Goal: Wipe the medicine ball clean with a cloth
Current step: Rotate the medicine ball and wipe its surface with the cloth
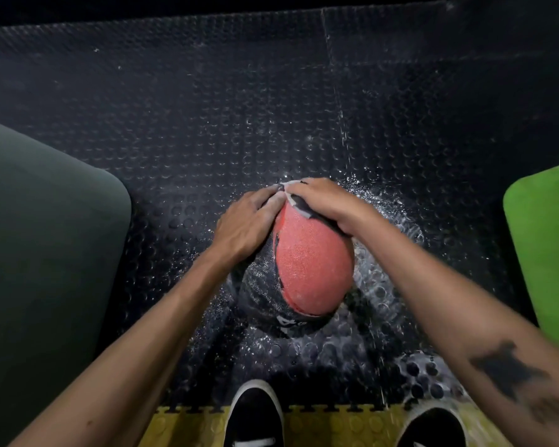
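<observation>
A partly hidden white "4" on the black lower side of the medicine ball.

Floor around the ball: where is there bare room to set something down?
Bare studded black floor lies beyond the red-and-black medicine ball, between the dark grey mat and bright green mat. Crowded near the black shoes.

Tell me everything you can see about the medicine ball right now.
The medicine ball has a rough red panel facing up and dark, white-speckled panels beside it, with white markings near its lower edge. It sits on the black studded floor mat. The left hand rests on its left side; the right hand presses a pale cloth on its far top.
</observation>
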